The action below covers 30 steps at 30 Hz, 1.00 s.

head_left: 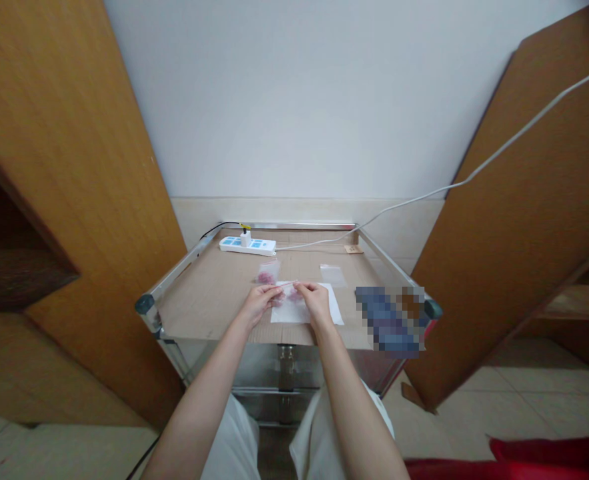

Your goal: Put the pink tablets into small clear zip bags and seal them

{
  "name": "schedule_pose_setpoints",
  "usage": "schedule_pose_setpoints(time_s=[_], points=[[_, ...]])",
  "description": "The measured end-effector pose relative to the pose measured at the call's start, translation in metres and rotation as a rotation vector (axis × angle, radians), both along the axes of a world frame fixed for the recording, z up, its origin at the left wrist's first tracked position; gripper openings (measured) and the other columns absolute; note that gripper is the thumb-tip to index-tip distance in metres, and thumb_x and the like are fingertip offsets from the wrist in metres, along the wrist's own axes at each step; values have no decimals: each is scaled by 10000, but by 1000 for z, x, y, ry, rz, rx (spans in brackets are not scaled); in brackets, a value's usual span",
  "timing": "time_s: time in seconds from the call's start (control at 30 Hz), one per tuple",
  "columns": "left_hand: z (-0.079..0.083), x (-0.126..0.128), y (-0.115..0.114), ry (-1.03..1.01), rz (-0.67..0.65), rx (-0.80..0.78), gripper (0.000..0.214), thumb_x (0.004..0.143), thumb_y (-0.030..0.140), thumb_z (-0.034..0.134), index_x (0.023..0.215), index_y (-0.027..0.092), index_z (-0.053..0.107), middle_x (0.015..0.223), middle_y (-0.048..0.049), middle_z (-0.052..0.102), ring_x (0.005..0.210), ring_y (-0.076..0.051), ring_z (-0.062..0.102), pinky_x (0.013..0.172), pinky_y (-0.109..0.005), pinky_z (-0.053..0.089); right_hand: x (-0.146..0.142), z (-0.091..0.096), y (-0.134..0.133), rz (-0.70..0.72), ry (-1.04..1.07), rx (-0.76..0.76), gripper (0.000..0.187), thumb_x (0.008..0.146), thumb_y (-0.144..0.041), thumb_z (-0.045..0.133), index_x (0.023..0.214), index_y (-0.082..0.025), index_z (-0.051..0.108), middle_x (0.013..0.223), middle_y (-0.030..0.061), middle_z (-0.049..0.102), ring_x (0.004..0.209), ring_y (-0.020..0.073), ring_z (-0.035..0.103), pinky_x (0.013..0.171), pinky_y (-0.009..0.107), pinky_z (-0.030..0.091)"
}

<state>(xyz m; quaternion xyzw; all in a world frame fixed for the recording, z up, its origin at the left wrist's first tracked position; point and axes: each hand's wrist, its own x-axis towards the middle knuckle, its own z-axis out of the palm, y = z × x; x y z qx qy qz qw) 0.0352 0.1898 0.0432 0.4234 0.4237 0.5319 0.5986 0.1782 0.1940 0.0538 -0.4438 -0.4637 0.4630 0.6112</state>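
Note:
Between my two hands is a small clear zip bag (288, 293) with a pinkish-red line along its top edge and some pink bits showing through it. My left hand (257, 307) pinches the left end of that edge between thumb and fingers. At the other end, my right hand (316, 301) pinches it the same way. Beneath the hands lies a white sheet of paper (330, 315). Just behind my left hand rests a second zip bag (268, 272) with pinkish-red contents. A flat clear bag (333, 275) lies behind my right hand.
The cardboard-covered cart top (199, 300) has a raised metal rail. A white power strip (247, 246) with a plug stands at the back left, its white cable (404, 202) running right. A pixelated dark object (389, 320) lies at the right. Wooden cabinets (99, 200) flank the cart.

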Motion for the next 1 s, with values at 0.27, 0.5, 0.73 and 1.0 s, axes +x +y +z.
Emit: schedule_pose_setpoints(time_s=[0.27, 0.5, 0.73, 1.0], points=[[-2, -2, 1, -9, -11, 33, 237, 554, 298, 668, 668, 98, 613, 645, -52, 616, 585, -102, 551, 557, -226, 444, 4, 6, -2, -92, -15, -19, 177, 535, -316, 601, 530, -140, 619, 509, 15, 598, 477, 120, 487, 495, 228, 355], [-3, -2, 1, -15, -19, 46, 238, 562, 304, 662, 661, 94, 611, 632, -46, 600, 588, -99, 540, 549, -225, 445, 6, 6, 0, -106, 5, -30, 155, 535, -286, 604, 534, -132, 622, 501, 14, 588, 490, 120, 488, 507, 228, 360], [-1, -3, -2, -9, -27, 46, 234, 585, 302, 650, 684, 95, 606, 640, -46, 605, 586, -96, 548, 557, -217, 448, 7, 9, -2, -85, -6, -31, 192, 543, -322, 601, 560, -133, 632, 520, 21, 602, 492, 124, 501, 506, 231, 360], [0, -4, -2, -20, -60, 27, 227, 635, 289, 619, 754, 96, 602, 689, -68, 627, 529, -81, 548, 546, -215, 455, 11, 7, -3, -19, -4, 1, 299, 561, -410, 598, 646, -129, 656, 584, 29, 620, 485, 109, 479, 477, 219, 348]])
